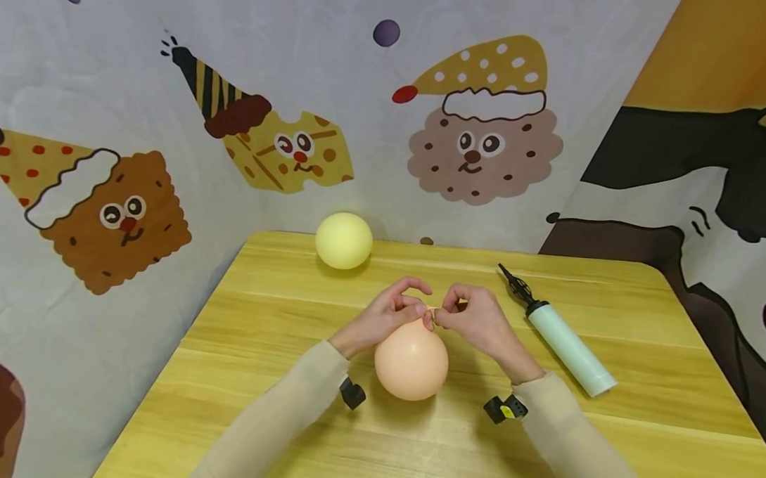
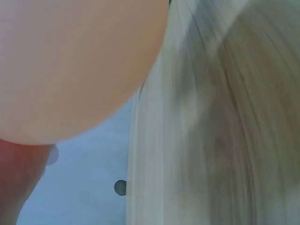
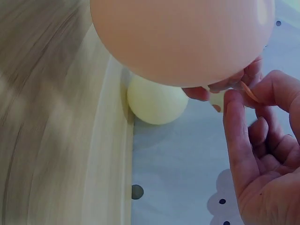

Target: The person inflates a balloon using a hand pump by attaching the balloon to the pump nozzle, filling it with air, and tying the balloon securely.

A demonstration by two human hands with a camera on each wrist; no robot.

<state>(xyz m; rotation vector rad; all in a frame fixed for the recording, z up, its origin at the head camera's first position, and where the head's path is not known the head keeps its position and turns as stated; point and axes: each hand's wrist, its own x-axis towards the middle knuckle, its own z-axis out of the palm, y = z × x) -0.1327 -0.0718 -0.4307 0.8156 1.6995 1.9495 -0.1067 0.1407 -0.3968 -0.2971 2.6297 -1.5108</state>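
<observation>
A round, inflated peach balloon (image 1: 412, 361) is held over the table with its neck up, between both hands. My left hand (image 1: 389, 312) pinches the neck just above the balloon's body. From the other side my right hand (image 1: 478, 320) pinches the stretched end of the neck between thumb and forefinger. In the right wrist view a thin peach strip of the neck (image 3: 249, 92) shows at the right hand's (image 3: 267, 154) fingertips. The balloon (image 2: 75, 65) fills much of the left wrist view and hides most of the left hand there.
A yellow balloon (image 1: 343, 241) sits at the table's back edge, left of centre. To the right of my right hand lies a pale green hand pump (image 1: 572, 350) with a black nozzle. Behind the wooden table (image 1: 256, 417) hangs a printed cloth (image 1: 373, 147).
</observation>
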